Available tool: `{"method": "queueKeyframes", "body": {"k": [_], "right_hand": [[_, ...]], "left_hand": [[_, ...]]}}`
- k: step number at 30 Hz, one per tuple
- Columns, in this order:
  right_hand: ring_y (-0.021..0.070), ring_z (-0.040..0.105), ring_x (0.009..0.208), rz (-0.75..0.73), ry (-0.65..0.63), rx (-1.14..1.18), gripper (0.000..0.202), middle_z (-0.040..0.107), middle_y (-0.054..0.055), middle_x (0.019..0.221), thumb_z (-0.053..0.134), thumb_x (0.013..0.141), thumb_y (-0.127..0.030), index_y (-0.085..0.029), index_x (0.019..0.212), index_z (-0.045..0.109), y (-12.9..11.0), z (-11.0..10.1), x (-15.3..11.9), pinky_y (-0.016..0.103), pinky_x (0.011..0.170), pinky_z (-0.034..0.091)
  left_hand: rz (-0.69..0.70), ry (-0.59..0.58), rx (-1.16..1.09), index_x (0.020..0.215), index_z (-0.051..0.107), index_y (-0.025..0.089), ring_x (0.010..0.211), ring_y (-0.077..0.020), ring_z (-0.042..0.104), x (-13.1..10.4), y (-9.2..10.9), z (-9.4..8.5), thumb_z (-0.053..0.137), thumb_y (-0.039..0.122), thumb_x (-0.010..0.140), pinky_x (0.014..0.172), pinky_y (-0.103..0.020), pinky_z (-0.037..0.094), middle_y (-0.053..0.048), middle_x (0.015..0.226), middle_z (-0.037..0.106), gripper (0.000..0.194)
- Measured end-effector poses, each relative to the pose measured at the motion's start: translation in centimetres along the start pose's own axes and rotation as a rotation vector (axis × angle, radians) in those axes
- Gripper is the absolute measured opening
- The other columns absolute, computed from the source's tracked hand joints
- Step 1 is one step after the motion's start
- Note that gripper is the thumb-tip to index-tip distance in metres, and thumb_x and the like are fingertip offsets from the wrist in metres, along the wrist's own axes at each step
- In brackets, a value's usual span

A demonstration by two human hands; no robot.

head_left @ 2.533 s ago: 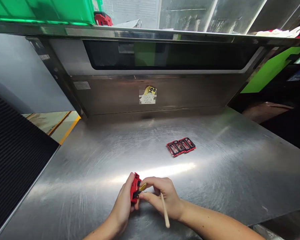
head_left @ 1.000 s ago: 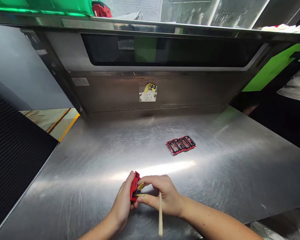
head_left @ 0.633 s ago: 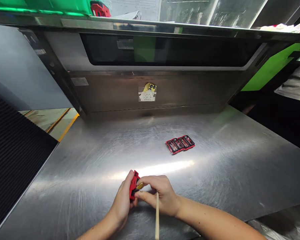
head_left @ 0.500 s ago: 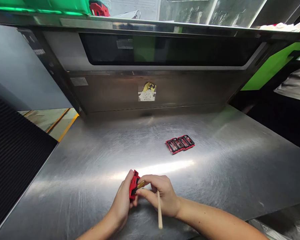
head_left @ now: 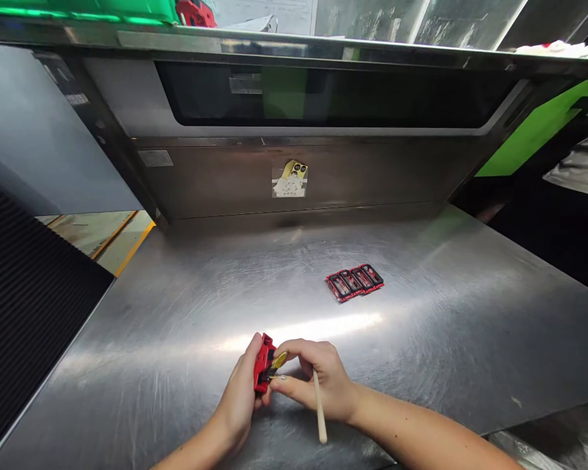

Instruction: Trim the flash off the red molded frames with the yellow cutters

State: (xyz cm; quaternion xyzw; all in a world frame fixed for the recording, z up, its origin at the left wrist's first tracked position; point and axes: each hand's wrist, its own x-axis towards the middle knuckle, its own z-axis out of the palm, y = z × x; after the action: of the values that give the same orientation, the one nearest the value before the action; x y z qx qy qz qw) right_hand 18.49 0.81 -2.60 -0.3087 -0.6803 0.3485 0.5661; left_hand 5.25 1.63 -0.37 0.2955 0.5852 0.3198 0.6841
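Note:
My left hand (head_left: 238, 395) is closed around a small red plastic part (head_left: 263, 365) with dark pieces in its right side, tilted upright above the metal table. Close against it on the right, my right hand (head_left: 321, 378) has thumb and forefinger bent toward the part. A small yellow piece (head_left: 278, 361) shows between these fingertips and the part; its kind is unclear. A pale wooden stick (head_left: 320, 411), round and thin, is gripped in the right hand and slants down below the palm. Whether stick and yellow piece are joined is hidden.
Several red-and-black frames (head_left: 355, 282) lie in a row on the metal table (head_left: 200, 281). A bagged yellow item (head_left: 293, 178) hangs on the back panel. Overhead, a shelf edge (head_left: 294, 49) crosses, with a green bin (head_left: 78, 10) at left. A ribbed black surface (head_left: 34, 313) borders the left.
My right thumb and forefinger have spread slightly, showing more of the yellow piece. The wooden stick's lower end has swung a little to the right. My left hand keeps its hold on the red part.

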Motion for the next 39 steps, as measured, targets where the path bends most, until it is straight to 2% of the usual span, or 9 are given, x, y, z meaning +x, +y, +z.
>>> {"method": "queueKeyframes", "body": {"k": [5,12,17,20,26,31,35,39], "right_hand": [[0.0132,0.063,0.063,-0.025,0.002,0.002,0.027,0.071,0.004,0.077,0.067,0.088,-0.040,-0.017,0.101,0.064,-0.01,0.12,0.10,0.019,0.062,0.051],[0.0133,0.063,0.060,-0.031,0.000,-0.032,0.027,0.071,0.005,0.077,0.065,0.090,-0.043,-0.017,0.098,0.064,-0.06,0.23,0.20,0.019,0.059,0.051],[0.0124,0.061,0.059,0.073,0.006,0.004,0.020,0.071,0.003,0.077,0.064,0.091,-0.038,-0.018,0.094,0.064,-0.23,0.17,0.20,0.019,0.055,0.048],[0.0126,0.059,0.058,0.146,0.055,0.038,0.021,0.070,0.003,0.077,0.064,0.090,-0.040,-0.019,0.092,0.064,-0.37,0.01,0.28,0.020,0.052,0.046],[0.0127,0.056,0.056,0.195,0.110,0.061,0.022,0.068,0.002,0.076,0.066,0.087,-0.039,-0.018,0.090,0.062,-0.26,-0.25,0.30,0.023,0.052,0.045],[0.0136,0.058,0.059,0.180,0.069,0.063,0.025,0.069,0.004,0.079,0.065,0.088,-0.043,-0.018,0.091,0.062,-0.28,-0.25,0.24,0.024,0.054,0.047],[0.0140,0.060,0.060,0.104,-0.014,0.062,0.028,0.071,0.005,0.082,0.067,0.087,-0.044,-0.018,0.098,0.062,-0.29,-0.09,0.13,0.023,0.056,0.049],[0.0148,0.062,0.063,0.055,-0.038,0.031,0.028,0.071,0.004,0.079,0.066,0.088,-0.044,-0.018,0.098,0.062,-0.25,0.04,0.09,0.023,0.060,0.051]], "left_hand": [[-0.003,0.009,-0.011,0.052,0.042,0.021,0.035,-0.0046,0.027,0.05,-0.07,-0.07,0.057,0.086,0.040,0.038,-0.019,0.016,0.010,0.034,0.035,0.068],[-0.025,0.008,-0.020,0.055,0.045,0.021,0.036,-0.0052,0.032,-0.13,0.08,-0.05,0.059,0.084,0.040,0.041,-0.018,0.020,0.009,0.037,0.039,0.067],[0.015,-0.009,0.048,0.053,0.046,0.020,0.035,-0.0053,0.030,-0.22,0.15,-0.04,0.053,0.086,0.046,0.040,-0.020,0.014,0.009,0.034,0.037,0.067],[0.023,0.005,0.065,0.053,0.047,0.020,0.035,-0.0055,0.030,-0.07,-0.04,-0.15,0.051,0.087,0.047,0.040,-0.021,0.015,0.008,0.035,0.039,0.067],[0.010,0.015,0.046,0.054,0.049,0.019,0.034,-0.0052,0.031,0.31,-0.24,-0.27,0.052,0.086,0.047,0.039,-0.021,0.016,0.007,0.038,0.043,0.068],[0.022,0.017,0.034,0.054,0.049,0.020,0.034,-0.0060,0.032,0.20,-0.12,-0.19,0.054,0.085,0.048,0.039,-0.020,0.017,0.007,0.036,0.042,0.066],[0.010,-0.011,0.014,0.050,0.045,0.021,0.034,-0.0058,0.031,0.07,-0.08,-0.11,0.056,0.084,0.048,0.039,-0.020,0.017,0.008,0.033,0.038,0.065],[0.004,-0.012,-0.010,0.049,0.042,0.021,0.034,-0.0055,0.031,-0.18,0.02,-0.03,0.059,0.082,0.048,0.039,-0.019,0.016,0.008,0.034,0.037,0.063]]}}
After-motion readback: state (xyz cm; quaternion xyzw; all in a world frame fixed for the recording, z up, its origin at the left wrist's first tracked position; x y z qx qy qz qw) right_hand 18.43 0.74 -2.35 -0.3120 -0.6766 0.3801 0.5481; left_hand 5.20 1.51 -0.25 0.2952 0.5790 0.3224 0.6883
